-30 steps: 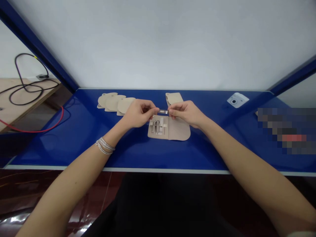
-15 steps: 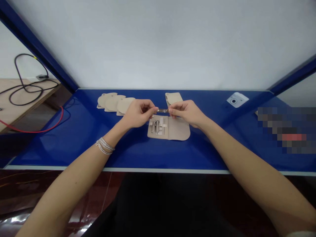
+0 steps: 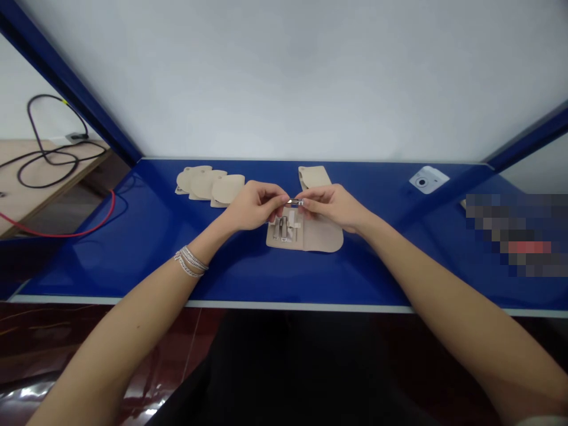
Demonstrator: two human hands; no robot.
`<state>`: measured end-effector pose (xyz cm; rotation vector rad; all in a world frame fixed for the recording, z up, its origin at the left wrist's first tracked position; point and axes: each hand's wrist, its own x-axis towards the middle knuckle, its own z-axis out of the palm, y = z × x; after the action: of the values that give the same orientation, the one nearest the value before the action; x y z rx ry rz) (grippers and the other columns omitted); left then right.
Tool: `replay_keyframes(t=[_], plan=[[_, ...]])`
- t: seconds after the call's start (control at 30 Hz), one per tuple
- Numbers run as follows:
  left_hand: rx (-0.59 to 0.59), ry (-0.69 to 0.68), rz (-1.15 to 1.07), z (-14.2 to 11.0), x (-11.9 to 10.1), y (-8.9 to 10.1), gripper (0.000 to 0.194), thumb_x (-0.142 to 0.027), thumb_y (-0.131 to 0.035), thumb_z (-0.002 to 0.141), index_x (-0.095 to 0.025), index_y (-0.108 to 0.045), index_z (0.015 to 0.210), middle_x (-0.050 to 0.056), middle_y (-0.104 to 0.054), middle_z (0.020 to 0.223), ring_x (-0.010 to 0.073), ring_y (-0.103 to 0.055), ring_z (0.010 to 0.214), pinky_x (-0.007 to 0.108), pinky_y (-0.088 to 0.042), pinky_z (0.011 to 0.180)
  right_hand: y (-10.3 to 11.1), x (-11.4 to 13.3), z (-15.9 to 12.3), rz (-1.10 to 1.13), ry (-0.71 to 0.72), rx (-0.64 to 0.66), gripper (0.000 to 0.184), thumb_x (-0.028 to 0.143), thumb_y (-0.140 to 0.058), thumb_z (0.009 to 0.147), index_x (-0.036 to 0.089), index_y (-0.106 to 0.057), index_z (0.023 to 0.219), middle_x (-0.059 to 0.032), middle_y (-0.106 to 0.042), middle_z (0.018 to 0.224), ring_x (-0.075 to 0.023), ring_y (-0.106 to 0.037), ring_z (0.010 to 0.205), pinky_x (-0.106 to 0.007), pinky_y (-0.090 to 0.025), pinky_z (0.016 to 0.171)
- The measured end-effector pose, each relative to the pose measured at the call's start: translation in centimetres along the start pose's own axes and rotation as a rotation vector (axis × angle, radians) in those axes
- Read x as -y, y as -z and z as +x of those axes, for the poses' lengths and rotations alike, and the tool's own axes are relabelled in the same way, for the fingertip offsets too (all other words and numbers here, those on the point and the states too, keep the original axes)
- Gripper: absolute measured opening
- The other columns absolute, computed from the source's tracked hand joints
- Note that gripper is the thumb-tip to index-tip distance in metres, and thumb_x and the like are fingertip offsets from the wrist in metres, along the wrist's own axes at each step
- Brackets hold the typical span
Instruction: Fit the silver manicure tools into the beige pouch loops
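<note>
Between my two hands is a small shiny nail clipper (image 3: 294, 202), held level above an open beige manicure case (image 3: 325, 234). My left hand (image 3: 260, 206) pinches its left end with thumb and fingers. On the right end, the fingertips of my right hand (image 3: 332, 207) are closed too. Below, the case lies flat on the blue table, with metal tools (image 3: 284, 228) tucked into its left half. The bare flap forms its right half. My fingers cover part of the case's upper edge.
Several closed beige cases (image 3: 228, 189) overlap at the back left. Another beige case (image 3: 315, 176) lies behind my hands. A white instant camera (image 3: 428, 180) sits at the back right, and a red cable (image 3: 89, 234) hangs at the left. A pixelated patch hides the far right.
My hands have drawn slightly closer together around the nail clipper, which now catches more light. The cases on the table stay in place.
</note>
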<state>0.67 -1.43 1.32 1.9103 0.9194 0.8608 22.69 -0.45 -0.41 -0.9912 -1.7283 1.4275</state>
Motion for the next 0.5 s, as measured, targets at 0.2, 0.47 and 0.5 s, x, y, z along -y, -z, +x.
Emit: replay_keyframes(t=[0.2, 0.47, 0.5], plan=[[0.051, -0.005, -0.065, 0.0, 0.05, -0.06, 0.026, -0.035, -0.058, 0.088, -0.011, -0.065, 0.08, 0.002, -0.06, 0.059, 0.0071, -0.051, 0.046, 0.018, -0.04, 0.042, 0.01, -0.15, -0.03, -0.011, 0.017, 0.046, 0.04, 0.048, -0.073, 0.075, 0.016, -0.074, 0.1, -0.0068, -0.071, 0.085, -0.01, -0.056, 0.062, -0.026, -0.045, 0.06], [0.105, 0.012, -0.113, 0.06, 0.55, -0.15, 0.029, -0.04, -0.059, 0.087, -0.012, -0.065, 0.082, 0.005, -0.065, 0.066, 0.0084, -0.054, 0.05, 0.02, -0.043, 0.045, -0.1, -0.2, 0.01, 0.028, 0.0, 0.07, 0.035, 0.045, -0.075, 0.073, 0.018, -0.074, 0.095, -0.0054, -0.072, 0.085, -0.0101, -0.058, 0.063, -0.026, -0.047, 0.061], [0.104, 0.014, -0.111, 0.06, 0.56, -0.13, 0.029, -0.04, -0.059, 0.087, -0.012, -0.065, 0.082, 0.004, -0.065, 0.066, 0.0083, -0.054, 0.05, 0.02, -0.043, 0.045, -0.09, -0.19, 0.01, 0.028, 0.002, 0.068, 0.035, 0.045, -0.076, 0.072, 0.018, -0.074, 0.094, -0.0053, -0.071, 0.084, -0.0102, -0.059, 0.063, -0.026, -0.047, 0.061]])
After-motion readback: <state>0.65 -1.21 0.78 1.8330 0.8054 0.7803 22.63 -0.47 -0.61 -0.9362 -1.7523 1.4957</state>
